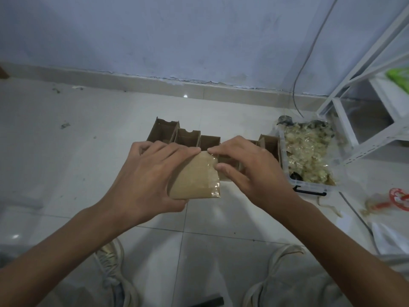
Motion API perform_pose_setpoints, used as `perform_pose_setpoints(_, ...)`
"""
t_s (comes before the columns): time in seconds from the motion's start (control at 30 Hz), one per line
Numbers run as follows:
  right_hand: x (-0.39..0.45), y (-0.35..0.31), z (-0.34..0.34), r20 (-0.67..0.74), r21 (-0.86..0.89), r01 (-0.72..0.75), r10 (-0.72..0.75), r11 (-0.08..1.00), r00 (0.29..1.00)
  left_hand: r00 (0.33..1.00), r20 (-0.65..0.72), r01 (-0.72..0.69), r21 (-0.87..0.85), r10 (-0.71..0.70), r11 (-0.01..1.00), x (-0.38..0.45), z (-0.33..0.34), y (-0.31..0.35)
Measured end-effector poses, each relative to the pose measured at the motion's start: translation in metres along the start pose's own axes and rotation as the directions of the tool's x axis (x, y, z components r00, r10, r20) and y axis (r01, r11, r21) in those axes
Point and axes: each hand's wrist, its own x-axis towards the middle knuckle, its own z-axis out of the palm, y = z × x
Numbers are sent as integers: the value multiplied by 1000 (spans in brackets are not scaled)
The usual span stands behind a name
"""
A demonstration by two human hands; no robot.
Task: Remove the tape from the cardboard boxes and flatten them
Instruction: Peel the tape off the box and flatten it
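Observation:
I hold a small brown cardboard box [194, 180] in mid-air over the tiled floor. My left hand [150, 171] wraps around its left side, thumb underneath. A strip of clear tape [213, 173] runs down the box's right edge. My right hand [250, 171] pinches the top end of that tape between thumb and forefinger. Behind my hands a row of open cardboard boxes [186, 136] stands on the floor, partly hidden by my fingers.
A clear plastic bin [309, 185] heaped with crumpled tape sits at the right. A white metal shelf frame [363, 103] stands behind it, with a cable down the wall. Plastic wrappers [394, 200] lie at far right. My two shoes [115, 269] are below.

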Motion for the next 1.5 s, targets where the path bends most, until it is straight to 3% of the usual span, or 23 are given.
perform_pose_setpoints(0.17,1,-4,0,-44,74,1,2,997,999,1000,1,-13,28,13,1000,0,-1,-2)
perform_pose_setpoints(0.3,3,-3,-2,-70,11,19,-18,1000,997,999,-15,-42,68,43,997,1,-1,1)
perform_pose_setpoints(0.57,6,-4,-7,82,-162,64,-51,985,995,997,-22,-73,141,77,987,-1,5,7)
perform_pose_setpoints(0.87,14,1,-7,243,-235,71,-12,969,970,995,6,-103,150,103,983,2,13,8)
perform_pose_setpoints(1.0,9,5,-8,349,-144,149,-91,978,933,988,69,-142,115,135,983,3,14,-4)
perform_pose_setpoints(1.13,-3,13,-7,270,76,69,-87,995,959,981,173,-74,-104,91,992,0,10,-12)
perform_pose_setpoints(1.23,-9,12,-1,160,205,14,-48,979,986,981,183,-45,-109,65,993,1,14,-15)
perform_pose_setpoints(1.37,-9,13,8,136,166,-19,-4,986,991,978,205,-17,-119,41,993,10,15,-15)
perform_pose_setpoints(1.5,-1,13,12,129,147,-28,9,989,992,986,153,-62,-16,63,998,14,12,-16)
